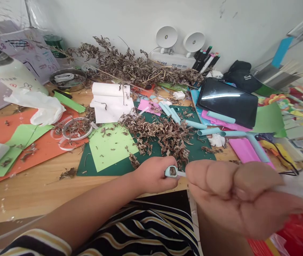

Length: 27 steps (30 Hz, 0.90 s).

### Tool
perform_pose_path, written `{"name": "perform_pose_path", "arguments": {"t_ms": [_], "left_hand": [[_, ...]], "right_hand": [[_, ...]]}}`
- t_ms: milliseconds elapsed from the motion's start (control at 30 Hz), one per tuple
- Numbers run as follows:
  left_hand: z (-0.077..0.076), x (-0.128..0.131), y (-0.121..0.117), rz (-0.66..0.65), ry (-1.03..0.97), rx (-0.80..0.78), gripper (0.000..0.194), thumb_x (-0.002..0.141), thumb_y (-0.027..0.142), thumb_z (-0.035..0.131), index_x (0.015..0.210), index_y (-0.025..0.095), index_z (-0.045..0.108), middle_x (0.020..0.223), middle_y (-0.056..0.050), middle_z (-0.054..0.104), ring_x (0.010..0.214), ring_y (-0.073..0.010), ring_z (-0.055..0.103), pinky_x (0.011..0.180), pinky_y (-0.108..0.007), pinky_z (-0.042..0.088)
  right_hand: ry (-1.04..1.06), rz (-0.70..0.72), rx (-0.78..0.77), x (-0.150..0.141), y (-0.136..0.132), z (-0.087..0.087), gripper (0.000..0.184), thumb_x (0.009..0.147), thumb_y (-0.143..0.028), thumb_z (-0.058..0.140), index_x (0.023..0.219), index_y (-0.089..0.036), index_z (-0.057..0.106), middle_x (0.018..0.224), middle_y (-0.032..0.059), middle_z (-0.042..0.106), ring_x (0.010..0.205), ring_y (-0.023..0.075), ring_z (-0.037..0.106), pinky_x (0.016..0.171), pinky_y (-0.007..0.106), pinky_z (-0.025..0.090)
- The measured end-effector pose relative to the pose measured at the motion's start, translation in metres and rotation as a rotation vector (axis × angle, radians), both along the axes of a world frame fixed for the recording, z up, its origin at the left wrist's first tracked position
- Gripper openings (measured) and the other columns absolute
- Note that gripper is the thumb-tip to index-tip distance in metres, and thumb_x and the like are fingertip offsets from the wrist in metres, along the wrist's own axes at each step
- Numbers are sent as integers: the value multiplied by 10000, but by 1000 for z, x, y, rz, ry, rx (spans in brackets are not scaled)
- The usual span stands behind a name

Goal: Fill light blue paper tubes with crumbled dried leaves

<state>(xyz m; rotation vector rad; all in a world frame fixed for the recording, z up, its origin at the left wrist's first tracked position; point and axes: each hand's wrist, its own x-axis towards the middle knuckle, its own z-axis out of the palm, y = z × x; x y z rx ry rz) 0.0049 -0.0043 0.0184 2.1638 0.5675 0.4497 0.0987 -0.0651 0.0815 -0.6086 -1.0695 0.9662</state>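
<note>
My left hand (155, 176) is closed around a small light blue paper tube (171, 171), whose end faces up and shows brown dried leaf bits inside. Large and close to the camera, my right hand (234, 192) is a fist gripping a whitish, partly see-through stick (182, 174). The stick's thin tip meets the tube's rim; whether it enters the tube I cannot tell. Just beyond both hands, a heap of dried leaves (164, 131) lies on a dark green mat (109, 170) with a light green paper sheet (111, 149).
Light blue paper tubes (207, 132) lie right of the leaves, near a black tablet (228, 101). Dried plant stalks (130, 64) run along the wall below a white twin-headed lamp (166, 37). A white bottle (10, 71) and a tape roll (77, 128) are at left.
</note>
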Motion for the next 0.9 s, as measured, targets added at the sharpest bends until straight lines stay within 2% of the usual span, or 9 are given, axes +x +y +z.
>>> {"name": "perform_pose_path", "arguments": {"t_ms": [167, 500, 733, 900], "left_hand": [[-1, 0, 0, -7, 8, -9, 78, 643, 229, 462, 684, 166, 447, 603, 16, 493, 551, -94, 455, 502, -184, 332], [0, 0, -1, -17, 18, -13, 82, 645, 228, 460, 697, 165, 461, 631, 13, 528, 580, -105, 495, 541, -187, 383], [0, -1, 0, -32, 23, -1, 101, 653, 234, 450, 722, 166, 474, 708, -4, 571, 657, -124, 533, 609, -196, 407], [0, -1, 1, -41, 66, 77, 98, 651, 247, 433, 714, 173, 452, 641, 13, 538, 583, -106, 498, 532, -177, 373]], "right_hand": [[-40, 42, -39, 1, 5, 3, 424, 772, -440, 423, 516, -177, 211, 457, -60, 188, 391, 60, 208, 395, 229, 195], [-49, 30, 7, -1, 10, 0, 408, 773, -445, 419, 520, -182, 236, 456, -63, 194, 389, 57, 215, 391, 219, 207], [-31, 112, -23, -2, 14, 4, 415, 761, -457, 427, 518, -179, 238, 450, -68, 197, 388, 52, 208, 397, 215, 206], [-20, 80, -89, 1, 8, 5, 397, 767, -437, 428, 530, -178, 245, 465, -64, 199, 407, 53, 217, 411, 221, 206]]}}
